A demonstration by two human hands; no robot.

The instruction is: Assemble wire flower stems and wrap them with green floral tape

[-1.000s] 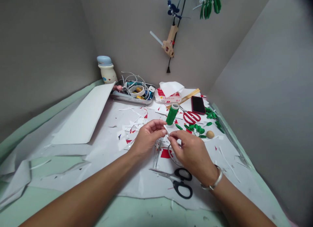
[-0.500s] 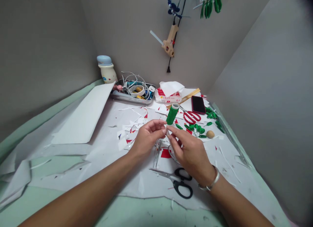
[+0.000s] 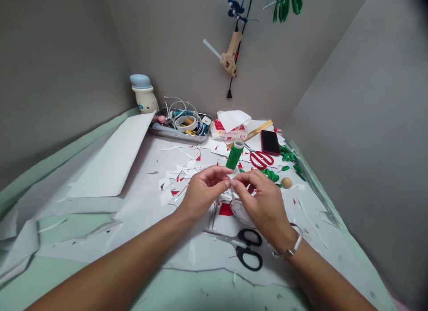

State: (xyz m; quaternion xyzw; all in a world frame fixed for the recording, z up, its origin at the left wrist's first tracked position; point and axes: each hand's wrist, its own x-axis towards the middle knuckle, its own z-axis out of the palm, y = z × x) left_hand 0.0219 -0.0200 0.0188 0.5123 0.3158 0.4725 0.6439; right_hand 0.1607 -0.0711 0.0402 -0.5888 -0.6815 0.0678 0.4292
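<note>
Between the fingertips of both hands is a small white strip (image 3: 233, 174), perhaps paper or tape; its lower end hangs down below the fingers. My left hand (image 3: 206, 186) pinches it from the left. From the right, my right hand (image 3: 262, 192) pinches it with thumb and forefinger. Just behind the fingertips stands a spool of green thread (image 3: 235, 155). Under the hands lie a red square (image 3: 225, 209) and thin wires (image 3: 212, 216). Black-handled scissors (image 3: 245, 248) rest on the paper nearer to me.
White and red scraps (image 3: 180, 175) litter the white paper. Behind are a metal tray (image 3: 180, 134) of cords and spools, a tissue pack (image 3: 230, 130), red-handled scissors (image 3: 261, 159) and a phone (image 3: 270, 143). Green leaf pieces (image 3: 271, 175) lie right. A glue gun (image 3: 231, 56) hangs on the wall.
My right fingers have shifted from lying over the left fingertips to a pinch beside them. More of the white strip now shows between the hands. The view has moved slightly.
</note>
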